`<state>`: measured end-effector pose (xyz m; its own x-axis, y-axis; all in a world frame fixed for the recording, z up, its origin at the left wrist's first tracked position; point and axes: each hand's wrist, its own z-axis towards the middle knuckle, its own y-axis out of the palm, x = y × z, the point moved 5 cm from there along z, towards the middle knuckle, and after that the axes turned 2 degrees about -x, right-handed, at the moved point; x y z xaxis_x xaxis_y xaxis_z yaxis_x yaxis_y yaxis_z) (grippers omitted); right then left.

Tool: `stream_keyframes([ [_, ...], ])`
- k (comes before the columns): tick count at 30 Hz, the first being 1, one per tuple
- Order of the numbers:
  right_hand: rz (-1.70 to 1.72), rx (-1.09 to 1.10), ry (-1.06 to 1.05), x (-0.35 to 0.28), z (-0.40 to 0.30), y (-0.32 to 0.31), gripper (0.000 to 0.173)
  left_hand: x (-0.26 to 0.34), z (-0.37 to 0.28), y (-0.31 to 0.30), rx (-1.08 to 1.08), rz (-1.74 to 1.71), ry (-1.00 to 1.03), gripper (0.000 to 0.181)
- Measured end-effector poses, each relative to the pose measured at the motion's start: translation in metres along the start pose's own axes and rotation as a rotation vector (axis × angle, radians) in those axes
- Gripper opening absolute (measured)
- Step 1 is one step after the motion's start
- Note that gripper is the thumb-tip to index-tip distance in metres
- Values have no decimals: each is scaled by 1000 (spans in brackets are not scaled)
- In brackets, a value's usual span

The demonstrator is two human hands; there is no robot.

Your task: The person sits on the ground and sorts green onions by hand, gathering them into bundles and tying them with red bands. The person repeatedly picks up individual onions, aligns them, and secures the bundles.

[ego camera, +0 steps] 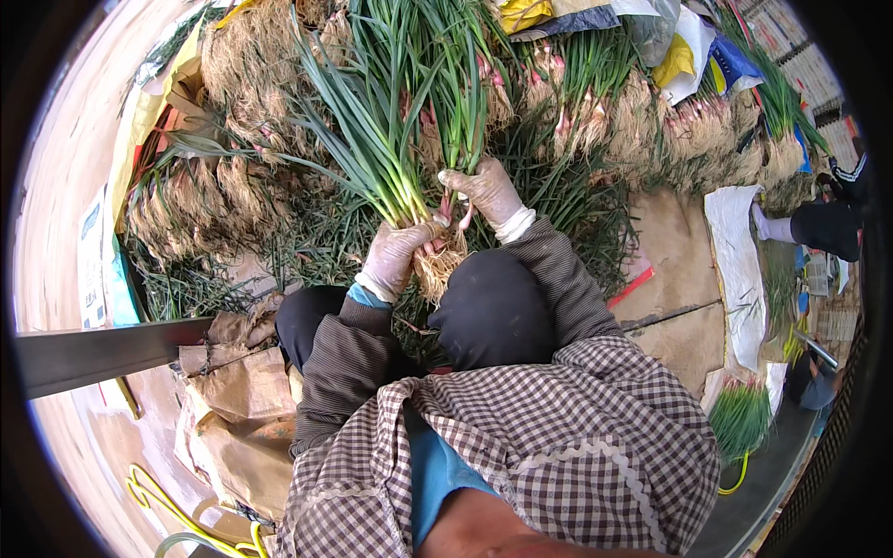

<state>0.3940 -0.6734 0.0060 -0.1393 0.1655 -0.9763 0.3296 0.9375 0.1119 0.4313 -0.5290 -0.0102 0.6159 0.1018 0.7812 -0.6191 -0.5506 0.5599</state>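
Note:
Both of my hands wear thin whitish gloves. My left hand (396,257) is closed around the lower stems of a bunch of green garlic (380,174). Its leaves fan up and away from me, and pale roots (436,272) hang below the fist. Just to the right and slightly farther off, my right hand (490,194) grips a smaller bunch of green garlic (457,132) near its pinkish bulbs. One small bulb (466,217) dangles between the hands. The two bunches are side by side, above my dark-clad knee (499,310).
Piles of rooted garlic (244,70) lie ahead and left, with more bunches (593,104) to the right. Cut leaves (321,237) litter the ground. A metal bar (111,352) juts in at left. Cardboard (673,258) and a white sack (736,279) lie right; another person's leg (809,229) shows there.

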Motion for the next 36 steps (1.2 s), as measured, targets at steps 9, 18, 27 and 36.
stream_keyframes([
  [9,-648,436,130,-6,-103,-133,30,87,-34,-34,95,-76,343,17],
  [18,-632,137,39,-34,34,-41,30,50,10,-81,234,-308,312,22],
  [27,-121,6,-23,-31,89,18,14,45,13,-58,70,-308,219,26],
  [36,-630,191,-448,-70,50,18,20,3,-1,-48,43,-247,-46,22],
])
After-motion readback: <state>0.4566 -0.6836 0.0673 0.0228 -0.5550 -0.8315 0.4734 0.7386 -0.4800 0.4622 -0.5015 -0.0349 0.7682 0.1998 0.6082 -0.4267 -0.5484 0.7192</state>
